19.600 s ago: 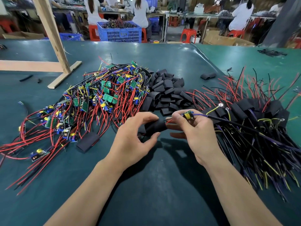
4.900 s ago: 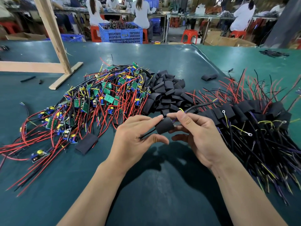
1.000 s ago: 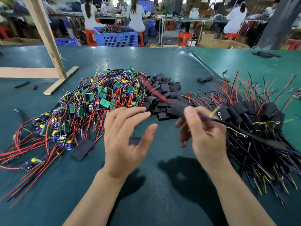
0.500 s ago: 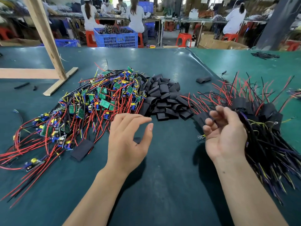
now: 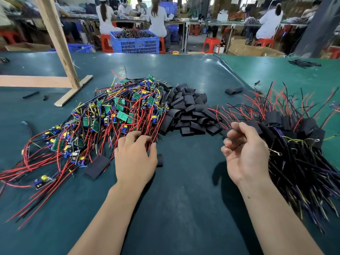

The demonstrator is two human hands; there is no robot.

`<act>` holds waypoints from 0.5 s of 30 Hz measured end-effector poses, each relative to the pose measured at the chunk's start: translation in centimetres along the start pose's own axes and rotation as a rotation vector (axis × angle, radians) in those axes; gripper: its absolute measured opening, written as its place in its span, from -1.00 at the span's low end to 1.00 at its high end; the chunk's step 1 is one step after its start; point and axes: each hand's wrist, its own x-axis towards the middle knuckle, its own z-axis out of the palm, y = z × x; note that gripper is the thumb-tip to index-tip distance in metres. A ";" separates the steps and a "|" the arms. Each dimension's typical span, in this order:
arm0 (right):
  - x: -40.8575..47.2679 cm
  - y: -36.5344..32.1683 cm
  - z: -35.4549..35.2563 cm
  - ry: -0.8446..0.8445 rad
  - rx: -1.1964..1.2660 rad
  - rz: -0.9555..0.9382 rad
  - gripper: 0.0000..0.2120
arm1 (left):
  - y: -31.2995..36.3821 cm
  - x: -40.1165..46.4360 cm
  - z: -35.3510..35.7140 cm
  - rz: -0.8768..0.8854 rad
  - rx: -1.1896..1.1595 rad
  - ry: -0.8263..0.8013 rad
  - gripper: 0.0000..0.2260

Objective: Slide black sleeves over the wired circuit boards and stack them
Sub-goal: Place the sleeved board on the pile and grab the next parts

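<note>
Left hand: the left hand (image 5: 135,160) is down on the bench (image 5: 184,208), fingers spread and loosely bent, tips touching the near edge of the pile of bare boards (image 5: 114,115); no grip closed on anything yet.
Right hand: the right hand (image 5: 245,153) hovers palm-up, fingers loosely curled, holding nothing I can make out.
Bare boards: heaped ahead and left of the left hand, red wires fanning toward the near-left bench edge.
Sleeves: the heap of black sleeves (image 5: 189,111) lies straight ahead between the two hands, a little further back; one loose sleeve (image 5: 159,160) is just beside the left thumb, another flat sleeve (image 5: 96,167) lies to the hand's left.
Finished stack: sleeved boards (image 5: 294,137) are piled right of the right hand, wires trailing to the near right.
Nearer hand: left for a board; either could reach the sleeves.
Open room: bare bench between and below the forearms, plenty for the sliding work.
Likely next: pick a board, then a sleeve.
</note>
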 end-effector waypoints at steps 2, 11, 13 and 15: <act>-0.1 0.2 0.1 -0.011 -0.023 0.002 -0.83 | -0.2 0.3 0.0 -0.006 -0.012 0.014 -0.75; -0.4 1.0 0.2 -0.082 -0.207 -0.009 -0.80 | -0.7 1.4 -0.2 -0.123 -0.079 0.131 -0.68; -0.6 1.2 0.4 -0.099 -0.237 -0.037 -0.80 | -1.0 1.4 -0.1 -0.128 -0.038 0.073 -0.66; -0.8 1.3 0.5 -0.114 -0.254 -0.050 -0.80 | -1.1 1.3 0.0 -0.149 -0.072 0.072 -0.67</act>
